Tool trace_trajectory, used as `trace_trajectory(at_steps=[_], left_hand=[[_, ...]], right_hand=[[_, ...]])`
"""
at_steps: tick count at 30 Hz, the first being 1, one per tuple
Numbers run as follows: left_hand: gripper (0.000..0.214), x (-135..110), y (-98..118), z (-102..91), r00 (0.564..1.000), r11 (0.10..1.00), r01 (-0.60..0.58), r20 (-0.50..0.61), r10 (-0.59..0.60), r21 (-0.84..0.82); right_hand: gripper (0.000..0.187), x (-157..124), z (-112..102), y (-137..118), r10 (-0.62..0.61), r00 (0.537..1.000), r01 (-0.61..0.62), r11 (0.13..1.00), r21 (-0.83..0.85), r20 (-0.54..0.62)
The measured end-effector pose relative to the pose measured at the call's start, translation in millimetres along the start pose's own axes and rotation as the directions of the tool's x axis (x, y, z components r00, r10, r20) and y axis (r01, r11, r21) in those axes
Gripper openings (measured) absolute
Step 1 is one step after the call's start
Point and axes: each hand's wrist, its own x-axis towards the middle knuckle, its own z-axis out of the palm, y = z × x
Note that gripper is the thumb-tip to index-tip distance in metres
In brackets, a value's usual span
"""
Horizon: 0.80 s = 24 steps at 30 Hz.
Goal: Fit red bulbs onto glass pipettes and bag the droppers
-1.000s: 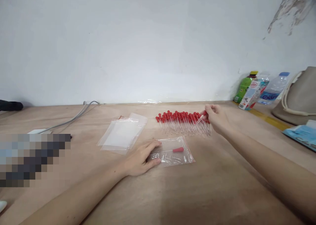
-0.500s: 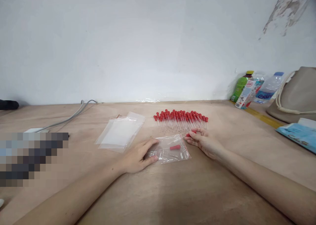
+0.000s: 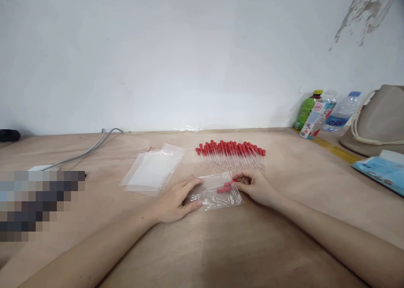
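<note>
A small clear zip bag lies on the wooden table with a red-bulbed dropper inside. My left hand lies on the bag's left end, fingers curled over its edge, pinning it down. My right hand is at the bag's right opening, fingers pinched on a second red-bulbed dropper that is partly inside the bag. Just behind the bag lies a row of several red-bulbed glass droppers.
A stack of clear zip bags lies left of the droppers. A grey cable runs at back left. Bottles, a beige bag and a blue pack stand at the right. A blurred patch sits at the left.
My right hand took a dropper from the row's right end, carried it down to the bag's opening and pushed it partly in. My left hand stayed on the bag.
</note>
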Motion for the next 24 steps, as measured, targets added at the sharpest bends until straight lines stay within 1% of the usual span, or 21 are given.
trace_trajectory(at_steps=[3,5,8,9,11,13,14,15,17,20,24], left_hand=[[0.047,0,1,0.1,1.000,1.000,-0.002,-0.009,0.002,-0.002],[0.047,0,1,0.0,1.000,1.000,-0.006,-0.014,0.006,-0.007],[0.047,1,1,-0.3,1.000,1.000,-0.010,-0.013,0.010,-0.016],[0.046,1,1,-0.5,1.000,1.000,-0.012,-0.012,0.012,-0.019],[0.041,1,1,-0.9,1.000,0.999,-0.018,-0.005,0.018,-0.032],[0.031,1,1,-1.3,1.000,0.998,-0.021,0.001,0.021,-0.057],[0.027,1,1,-1.5,1.000,0.997,-0.018,0.003,0.018,-0.070],[0.023,2,2,-1.6,1.000,0.997,-0.013,0.001,0.013,-0.080],[0.019,1,2,-2.0,1.000,0.996,-0.003,0.000,0.003,-0.091],[0.017,1,3,-2.3,1.000,0.995,0.001,0.008,0.000,-0.095],[0.014,1,3,-2.9,1.000,0.995,0.000,0.014,0.001,-0.097]], right_hand=[[0.027,-3,4,1,-0.005,0.998,0.000,0.995,0.095,0.055],[0.033,-4,5,1,0.005,0.996,-0.017,0.991,0.130,0.094],[0.037,-3,2,1,0.069,0.986,-0.090,0.987,0.134,0.153],[0.036,0,-1,0,0.084,0.986,-0.100,0.989,0.109,0.143],[0.030,7,-10,0,0.060,0.997,-0.060,0.998,0.002,0.049],[0.023,20,-20,1,-0.027,0.996,0.011,0.984,-0.178,-0.090],[0.020,28,-25,1,-0.069,0.987,0.025,0.957,-0.290,-0.145],[0.019,36,-29,1,-0.093,0.978,0.012,0.918,-0.396,-0.186],[0.017,55,-36,1,-0.102,0.964,-0.058,0.822,-0.566,-0.246],[0.020,85,-37,1,-0.086,0.950,-0.129,0.769,-0.627,-0.300],[0.031,116,-31,2,-0.081,0.933,-0.194,0.708,-0.679,-0.351]])
